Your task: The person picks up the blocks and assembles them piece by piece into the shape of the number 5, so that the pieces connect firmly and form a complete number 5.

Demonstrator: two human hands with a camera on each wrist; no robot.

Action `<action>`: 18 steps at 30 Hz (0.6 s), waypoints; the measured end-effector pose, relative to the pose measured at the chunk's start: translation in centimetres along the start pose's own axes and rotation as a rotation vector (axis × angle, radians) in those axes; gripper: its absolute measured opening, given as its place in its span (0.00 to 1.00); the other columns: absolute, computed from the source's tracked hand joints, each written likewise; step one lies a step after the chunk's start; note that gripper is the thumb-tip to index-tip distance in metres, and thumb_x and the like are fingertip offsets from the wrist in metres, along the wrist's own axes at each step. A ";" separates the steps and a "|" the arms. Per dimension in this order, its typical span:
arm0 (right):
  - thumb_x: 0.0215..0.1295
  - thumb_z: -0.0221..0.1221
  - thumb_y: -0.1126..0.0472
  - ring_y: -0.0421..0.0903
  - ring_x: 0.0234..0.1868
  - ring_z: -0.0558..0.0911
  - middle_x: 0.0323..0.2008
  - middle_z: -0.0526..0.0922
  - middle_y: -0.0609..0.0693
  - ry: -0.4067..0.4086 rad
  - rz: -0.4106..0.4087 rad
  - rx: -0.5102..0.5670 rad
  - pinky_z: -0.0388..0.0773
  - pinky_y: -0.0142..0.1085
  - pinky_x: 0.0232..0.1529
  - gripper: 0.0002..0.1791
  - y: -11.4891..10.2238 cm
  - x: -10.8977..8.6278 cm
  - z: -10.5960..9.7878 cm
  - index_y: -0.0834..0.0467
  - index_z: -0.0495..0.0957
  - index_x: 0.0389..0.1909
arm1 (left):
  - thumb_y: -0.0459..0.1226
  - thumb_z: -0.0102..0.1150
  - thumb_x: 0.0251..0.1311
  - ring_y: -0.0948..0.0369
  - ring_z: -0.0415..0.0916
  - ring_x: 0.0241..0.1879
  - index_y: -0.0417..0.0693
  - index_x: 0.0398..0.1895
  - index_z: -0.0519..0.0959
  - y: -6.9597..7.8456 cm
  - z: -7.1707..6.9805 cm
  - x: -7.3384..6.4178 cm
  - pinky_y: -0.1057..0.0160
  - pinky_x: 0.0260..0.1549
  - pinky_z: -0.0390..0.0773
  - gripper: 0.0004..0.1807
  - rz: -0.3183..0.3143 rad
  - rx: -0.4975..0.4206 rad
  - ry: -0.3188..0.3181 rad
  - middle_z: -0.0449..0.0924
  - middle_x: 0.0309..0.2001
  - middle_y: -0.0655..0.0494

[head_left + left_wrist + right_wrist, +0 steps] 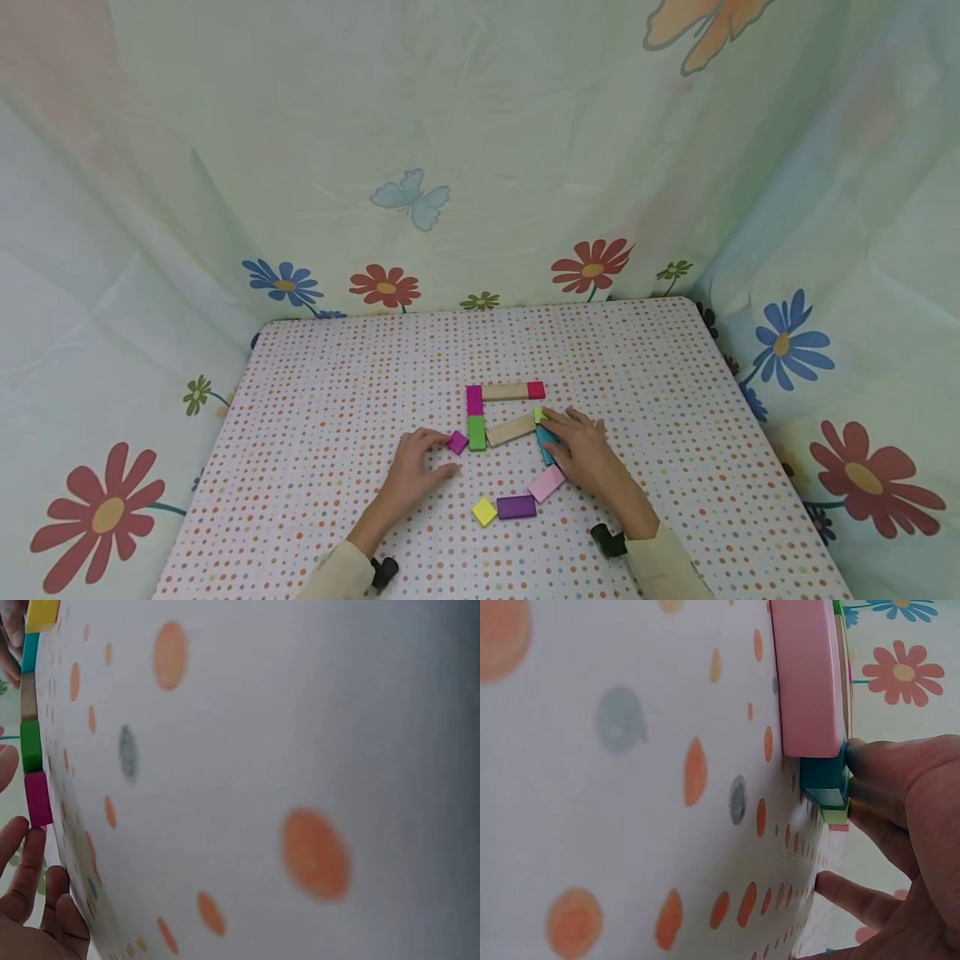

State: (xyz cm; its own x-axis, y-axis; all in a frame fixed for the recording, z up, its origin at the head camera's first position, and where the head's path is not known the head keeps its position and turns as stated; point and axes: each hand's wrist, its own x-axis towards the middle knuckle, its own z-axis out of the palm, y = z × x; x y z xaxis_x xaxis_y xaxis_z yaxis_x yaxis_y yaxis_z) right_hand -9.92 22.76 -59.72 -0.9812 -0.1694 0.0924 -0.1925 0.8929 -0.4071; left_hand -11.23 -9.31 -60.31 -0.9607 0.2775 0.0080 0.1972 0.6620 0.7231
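My left hand (pixel 411 469) has its fingertips at a small magenta block (pixel 457 442), its thumb apart from the block. In the left wrist view those fingers (pixel 28 862) reach the magenta block's (pixel 39 799) near end. My right hand (pixel 588 450) lies over the right side of the row, touching a teal block (pixel 546 446) and a light green block (pixel 539 414). From the right wrist, its thumb (pixel 885 761) meets the teal block (pixel 823 774), partly hidden behind a pink block (pixel 808 682). A natural wood block (pixel 512 430) joins the light green block to a green block (pixel 477 432).
Beyond the green block, a longer magenta block (pixel 475 400), another wood block (pixel 505 392) and a red block (pixel 536 390) continue the line. Nearer me lie a purple block (pixel 517 507) and a yellow block (pixel 484 511). Everything rests on a dotted tablecloth (pixel 337 400).
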 end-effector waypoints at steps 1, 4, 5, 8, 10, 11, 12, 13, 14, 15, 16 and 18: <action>0.71 0.68 0.56 0.71 0.74 0.72 0.73 0.78 0.54 -0.002 0.001 0.000 0.57 0.86 0.64 0.24 0.0 0.0 0.0 0.57 0.82 0.66 | 0.45 0.77 0.61 0.58 0.71 0.56 0.53 0.60 0.84 0.0 0.1 0.0 0.53 0.54 0.76 0.24 -0.008 -0.001 -0.002 0.83 0.59 0.57; 0.72 0.67 0.55 0.71 0.75 0.72 0.74 0.78 0.54 -0.008 0.003 0.001 0.57 0.86 0.64 0.24 -0.1 0.0 -0.1 0.57 0.82 0.66 | 0.46 0.76 0.61 0.59 0.71 0.54 0.53 0.60 0.84 -0.2 0.4 0.1 0.55 0.52 0.75 0.25 -0.014 0.004 0.005 0.83 0.57 0.57; 0.72 0.67 0.55 0.71 0.75 0.72 0.74 0.78 0.54 -0.010 0.003 0.000 0.57 0.86 0.64 0.24 -0.1 0.0 -0.1 0.57 0.82 0.66 | 0.46 0.76 0.61 0.58 0.71 0.54 0.52 0.60 0.84 -0.2 0.4 0.1 0.55 0.52 0.75 0.25 -0.009 0.002 0.011 0.84 0.56 0.56; 0.72 0.67 0.55 0.70 0.75 0.72 0.74 0.78 0.54 -0.010 0.003 -0.004 0.57 0.86 0.64 0.24 -0.1 0.1 -0.1 0.57 0.82 0.66 | 0.47 0.76 0.62 0.59 0.70 0.53 0.52 0.60 0.84 -0.1 0.6 0.2 0.56 0.51 0.74 0.24 -0.020 0.007 0.021 0.84 0.55 0.57; 0.72 0.67 0.55 0.70 0.75 0.72 0.74 0.78 0.54 -0.008 0.002 -0.007 0.57 0.86 0.64 0.24 -0.1 0.1 0.0 0.57 0.82 0.66 | 0.48 0.75 0.62 0.60 0.70 0.51 0.52 0.60 0.84 -0.1 0.7 0.3 0.57 0.50 0.74 0.24 -0.026 0.012 0.028 0.84 0.55 0.58; 0.72 0.67 0.55 0.70 0.75 0.72 0.74 0.78 0.54 -0.007 0.001 -0.007 0.57 0.86 0.64 0.24 -0.1 0.1 0.0 0.57 0.82 0.66 | 0.48 0.75 0.62 0.61 0.70 0.51 0.52 0.60 0.84 -0.1 0.7 0.4 0.58 0.49 0.74 0.24 -0.029 0.019 0.032 0.84 0.54 0.58; 0.72 0.67 0.55 0.70 0.75 0.72 0.74 0.78 0.54 -0.006 0.000 -0.006 0.57 0.86 0.64 0.24 0.0 0.1 0.0 0.57 0.82 0.66 | 0.49 0.75 0.62 0.61 0.70 0.50 0.53 0.59 0.84 -0.1 0.8 0.4 0.58 0.49 0.74 0.24 -0.030 0.028 0.036 0.84 0.54 0.58; 0.72 0.67 0.55 0.70 0.75 0.72 0.74 0.78 0.54 -0.006 -0.001 -0.005 0.57 0.86 0.64 0.24 0.0 0.1 0.0 0.57 0.82 0.66 | 0.49 0.75 0.63 0.61 0.70 0.50 0.52 0.59 0.84 -0.1 0.9 0.4 0.58 0.48 0.74 0.23 -0.029 0.035 0.040 0.84 0.54 0.58; 0.72 0.67 0.55 0.70 0.75 0.72 0.74 0.78 0.54 -0.006 -0.001 -0.003 0.57 0.86 0.64 0.25 0.0 0.0 0.0 0.57 0.82 0.66 | 0.48 0.74 0.63 0.61 0.70 0.50 0.52 0.58 0.85 -0.1 0.9 0.5 0.58 0.48 0.74 0.23 -0.024 0.042 0.046 0.84 0.54 0.58; 0.72 0.68 0.55 0.70 0.75 0.72 0.74 0.78 0.54 -0.006 -0.002 0.000 0.57 0.86 0.64 0.25 0.0 0.0 0.0 0.57 0.82 0.67 | 0.48 0.74 0.63 0.62 0.70 0.49 0.52 0.58 0.85 -0.1 1.0 0.5 0.59 0.48 0.73 0.22 -0.029 0.047 0.052 0.84 0.53 0.58; 0.72 0.68 0.55 0.70 0.75 0.72 0.74 0.78 0.54 -0.006 -0.003 0.004 0.56 0.86 0.64 0.25 0.0 0.0 0.0 0.57 0.82 0.67 | 0.46 0.74 0.64 0.62 0.71 0.49 0.52 0.57 0.85 0.0 1.0 0.6 0.60 0.47 0.73 0.21 -0.026 0.057 0.058 0.84 0.52 0.58; 0.72 0.67 0.55 0.70 0.75 0.72 0.74 0.78 0.54 -0.007 -0.004 0.006 0.56 0.86 0.64 0.25 0.1 0.0 0.0 0.57 0.82 0.67 | 0.44 0.73 0.65 0.62 0.71 0.47 0.50 0.55 0.86 0.0 1.0 0.6 0.61 0.46 0.73 0.18 -0.017 0.068 0.067 0.85 0.49 0.57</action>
State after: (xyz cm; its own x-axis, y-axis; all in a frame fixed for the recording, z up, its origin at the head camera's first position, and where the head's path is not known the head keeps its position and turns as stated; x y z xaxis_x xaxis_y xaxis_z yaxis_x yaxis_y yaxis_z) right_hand -9.93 22.83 -59.73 -0.9805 -0.1757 0.0880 -0.1964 0.8895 -0.4126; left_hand -11.59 -8.42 -61.04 -0.9745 0.2202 0.0439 0.1914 0.7124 0.6751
